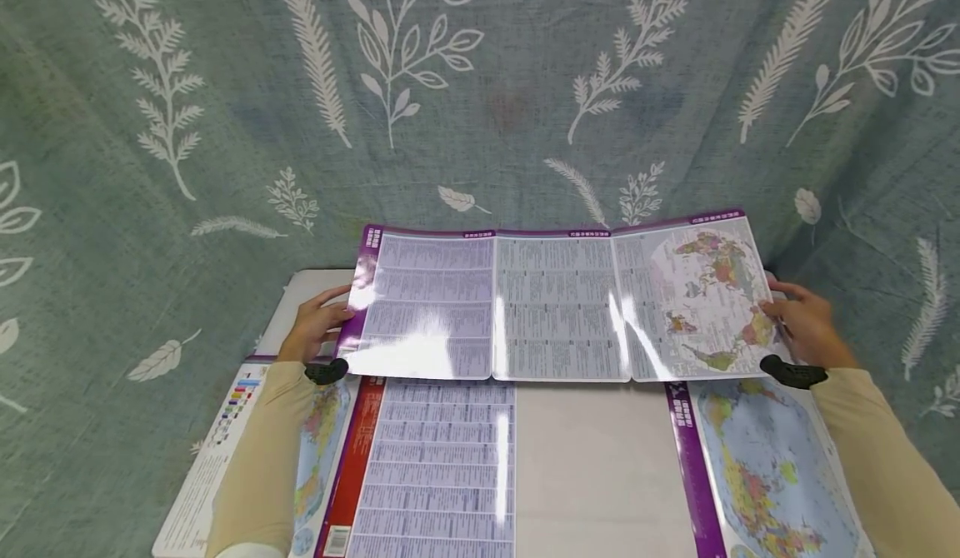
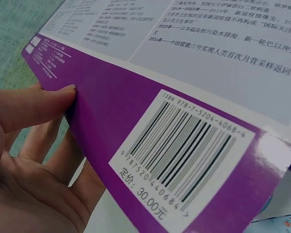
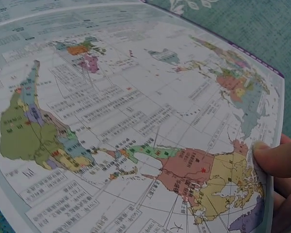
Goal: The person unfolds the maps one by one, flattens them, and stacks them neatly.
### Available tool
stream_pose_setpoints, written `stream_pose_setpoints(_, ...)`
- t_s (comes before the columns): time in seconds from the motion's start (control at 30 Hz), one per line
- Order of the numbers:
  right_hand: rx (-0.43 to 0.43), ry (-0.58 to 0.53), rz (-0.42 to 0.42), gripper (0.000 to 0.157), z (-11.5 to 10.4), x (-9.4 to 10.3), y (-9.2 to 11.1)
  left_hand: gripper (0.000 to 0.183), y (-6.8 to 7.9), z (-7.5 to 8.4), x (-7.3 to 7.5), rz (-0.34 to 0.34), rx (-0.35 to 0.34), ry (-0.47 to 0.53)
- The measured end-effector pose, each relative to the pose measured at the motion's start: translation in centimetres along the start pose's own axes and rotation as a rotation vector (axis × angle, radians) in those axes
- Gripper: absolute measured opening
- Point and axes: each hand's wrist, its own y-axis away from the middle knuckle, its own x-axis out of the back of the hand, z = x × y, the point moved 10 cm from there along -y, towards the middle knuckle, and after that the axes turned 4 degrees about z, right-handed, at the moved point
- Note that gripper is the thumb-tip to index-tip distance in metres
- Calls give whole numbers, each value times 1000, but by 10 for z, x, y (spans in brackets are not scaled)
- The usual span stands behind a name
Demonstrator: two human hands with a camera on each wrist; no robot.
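Observation:
A long folding world map sheet (image 1: pixel 553 308) is spread open between both hands, its creased panels raised over the table. My left hand (image 1: pixel 318 322) pinches its purple left edge, thumb on top and fingers beneath; a barcode (image 2: pixel 182 158) shows on that purple strip in the left wrist view. At the other end my right hand (image 1: pixel 804 318) pinches the edge beside a printed world map (image 3: pixel 136 131), thumb on top. Most of the right fingers are hidden under the sheet. Light glares off the glossy panels.
On the white table (image 1: pixel 600 466) lie a red-edged text sheet (image 1: pixel 435 475), a blue map with a purple strip (image 1: pixel 772 466) at right, and another map sheet (image 1: pixel 198 475) under the left forearm. A green leaf-patterned cloth (image 1: pixel 510 108) stands behind the table.

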Motion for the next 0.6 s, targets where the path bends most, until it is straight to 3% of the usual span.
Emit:
stream_pose_setpoints(0.13,6,94,62,37,2,2,-2,62,1,-1,-3,22,-4,-23)
stream_pose_setpoints(0.33,-29,373,132,76,13,5,-8,61,4,-11,-2,59,5,-75)
stream_pose_setpoints(0.5,44,453,125,74,16,4,-10,55,-2,-17,-2,98,-59,-108)
stream_pose_setpoints(0.6,120,566,143,70,13,0,-6,49,-7,-25,3,160,-101,-169)
